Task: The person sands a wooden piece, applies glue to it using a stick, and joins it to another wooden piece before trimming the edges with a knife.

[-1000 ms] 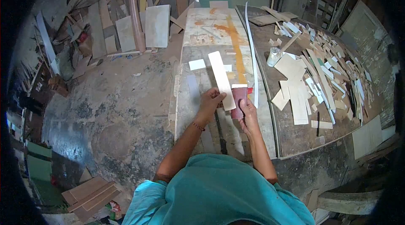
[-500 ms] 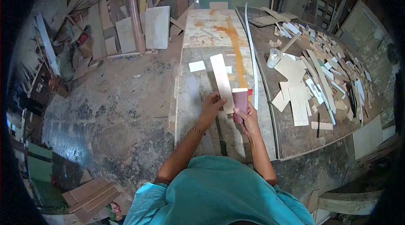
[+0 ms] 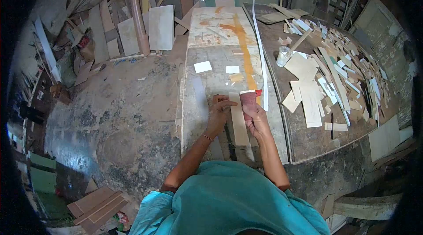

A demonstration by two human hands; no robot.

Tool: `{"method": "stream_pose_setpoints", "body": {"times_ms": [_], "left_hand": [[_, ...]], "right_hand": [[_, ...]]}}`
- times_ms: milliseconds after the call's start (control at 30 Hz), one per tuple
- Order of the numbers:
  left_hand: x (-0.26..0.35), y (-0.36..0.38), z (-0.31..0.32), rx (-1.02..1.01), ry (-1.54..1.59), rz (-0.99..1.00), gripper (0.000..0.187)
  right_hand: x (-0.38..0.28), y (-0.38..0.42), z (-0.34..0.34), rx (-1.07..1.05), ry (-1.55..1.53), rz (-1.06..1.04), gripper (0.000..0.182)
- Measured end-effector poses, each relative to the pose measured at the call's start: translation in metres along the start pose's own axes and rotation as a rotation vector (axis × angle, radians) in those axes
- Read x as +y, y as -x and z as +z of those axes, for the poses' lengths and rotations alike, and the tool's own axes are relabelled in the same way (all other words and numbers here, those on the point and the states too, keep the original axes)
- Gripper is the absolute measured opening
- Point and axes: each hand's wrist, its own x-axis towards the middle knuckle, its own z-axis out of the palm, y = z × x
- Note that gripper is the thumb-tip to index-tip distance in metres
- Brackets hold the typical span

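Observation:
My left hand (image 3: 219, 114) grips a narrow pale wooden strip (image 3: 239, 125) near its far end, fingers at its left edge and thumb across its face. The strip points toward my body over the long worktable (image 3: 207, 52). My right hand (image 3: 258, 124) is closed around a piece of reddish-brown sandpaper (image 3: 249, 99), held right beside the strip's right edge. A small bright red piece (image 3: 258, 92) shows just past the sandpaper's far end. A whitish patch (image 3: 250, 153) lies near the strip's lower end.
Small white rectangles (image 3: 202, 66) lie on the worktable beyond my hands. A long white strip (image 3: 260, 54) runs along its right side. The right-hand table carries a heap of wood offcuts (image 3: 339, 70) and a clear jar (image 3: 283, 56). Boards (image 3: 161, 28) lean at the back left.
The wooden strip has come down toward my body, and my left hand now holds it near its far end. The sandpaper has tilted in my right hand, which stays at its right.

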Motion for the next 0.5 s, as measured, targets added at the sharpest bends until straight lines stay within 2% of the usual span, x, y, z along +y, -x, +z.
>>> {"method": "stream_pose_setpoints", "body": {"times_ms": [100, 200, 300, 367, 400, 433, 500], "left_hand": [[-0.011, 0.000, 0.000, 0.025, -0.027, 0.047, 0.017], [0.001, 0.001, 0.001, 0.090, 0.629, -0.304, 0.018], [0.018, -0.003, 0.000, 0.071, 0.529, -0.563, 0.028], [-0.029, -0.001, 0.003, -0.067, 0.248, -0.372, 0.028], [-0.033, -0.002, 0.002, -0.134, 0.107, -0.275, 0.028], [-0.035, -0.001, 0.003, -0.096, 0.123, -0.303, 0.028], [-0.031, 0.001, 0.004, -0.023, 0.159, -0.359, 0.028]], "right_hand": [[0.005, 0.001, 0.000, 0.032, 0.060, -0.052, 0.036], [0.008, -0.002, 0.002, 0.043, 0.130, -0.155, 0.041], [0.008, -0.002, 0.007, 0.056, 0.234, -0.260, 0.041], [0.009, -0.002, 0.012, 0.057, 0.328, -0.316, 0.039], [0.010, -0.001, 0.013, 0.051, 0.384, -0.344, 0.037], [0.010, 0.000, 0.014, 0.046, 0.439, -0.372, 0.036], [0.007, 0.000, 0.015, 0.050, 0.317, -0.291, 0.033]]}}
